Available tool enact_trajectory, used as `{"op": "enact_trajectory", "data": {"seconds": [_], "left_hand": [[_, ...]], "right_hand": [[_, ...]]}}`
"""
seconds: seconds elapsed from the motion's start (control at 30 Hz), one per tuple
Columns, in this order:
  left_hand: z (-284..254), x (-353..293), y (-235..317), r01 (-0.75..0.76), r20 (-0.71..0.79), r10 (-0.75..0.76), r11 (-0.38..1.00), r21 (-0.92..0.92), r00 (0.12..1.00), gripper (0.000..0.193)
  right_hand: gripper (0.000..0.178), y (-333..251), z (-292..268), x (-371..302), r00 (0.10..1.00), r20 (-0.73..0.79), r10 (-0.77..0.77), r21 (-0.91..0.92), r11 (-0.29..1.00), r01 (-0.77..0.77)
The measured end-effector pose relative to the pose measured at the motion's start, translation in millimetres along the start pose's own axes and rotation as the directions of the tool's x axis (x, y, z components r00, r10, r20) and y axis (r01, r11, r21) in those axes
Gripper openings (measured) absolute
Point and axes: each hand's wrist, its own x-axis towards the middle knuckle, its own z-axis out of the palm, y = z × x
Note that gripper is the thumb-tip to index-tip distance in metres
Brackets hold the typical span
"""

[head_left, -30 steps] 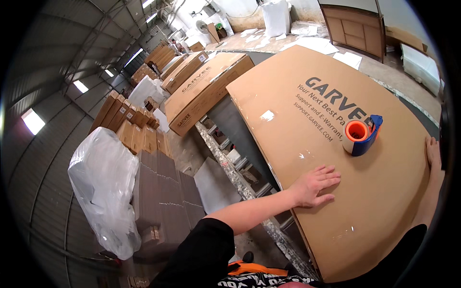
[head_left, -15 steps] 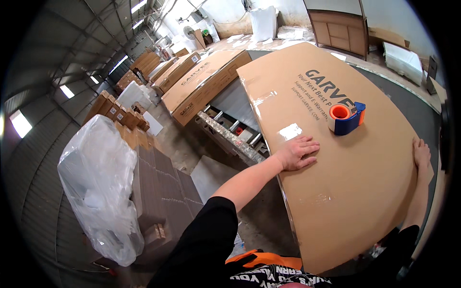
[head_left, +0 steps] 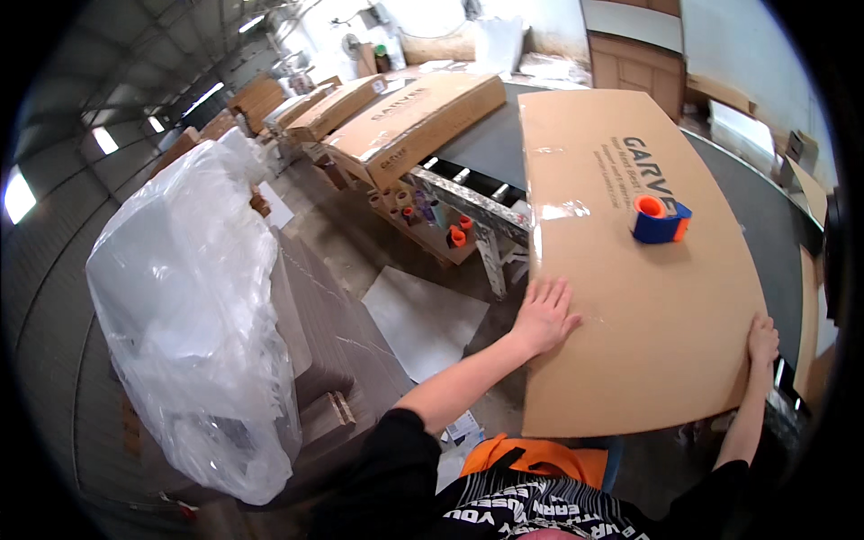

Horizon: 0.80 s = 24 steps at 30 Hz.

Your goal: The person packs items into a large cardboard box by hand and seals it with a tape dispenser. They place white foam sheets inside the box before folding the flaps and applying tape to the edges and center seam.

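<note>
A large flat brown cardboard box with dark printing lies before me, partly on the conveyor, its near end reaching past the conveyor toward my body. My left hand rests on its top at the left edge, palm down with fingers spread. At the right edge, my right hand has its fingers bent over the border, gripping the box. A blue and orange tape dispenser stands on top of the box, beyond both hands and touched by neither. Clear tape shines along the left edge.
More brown boxes sit farther along the conveyor at the back left. Several tape rolls and dispensers lie on a low shelf beneath. At left, a stack of cardboard sheets stands beside clear plastic wrap. A pale sheet lies on the floor.
The box, with the tape dispenser on it, has moved away from my body and turned slightly. Both hands stay at its edges; the left now lies closer to the left edge.
</note>
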Motion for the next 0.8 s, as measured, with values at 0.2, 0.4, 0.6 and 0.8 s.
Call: {"op": "enact_trajectory", "data": {"seconds": [0.2,0.4,0.6,0.8], "left_hand": [[-51.8,-70.7,30.9,0.394,0.159,-0.398,0.917,0.059,0.903,0.077],[-26.8,-52.7,73.2,0.402,-0.096,-0.391,0.898,0.177,0.915,0.074],[-11.0,-48.2,30.8,0.352,-0.410,-0.334,0.935,-0.032,0.849,0.036],[-0.8,-47.7,-15.7,0.210,-0.559,-0.209,0.976,-0.063,0.802,0.027]], "right_hand": [[0.053,-63.9,-50.6,-53.2,0.976,0.220,0.003,0.188,0.981,-0.045],[0.051,-16.4,-19.0,-41.1,0.997,0.046,0.069,0.368,0.926,-0.081],[0.043,-22.6,8.7,-48.6,0.980,-0.164,0.116,0.513,0.858,-0.016],[0.041,-34.4,7.4,-92.9,0.968,-0.201,0.150,0.571,0.821,-0.009]]}}
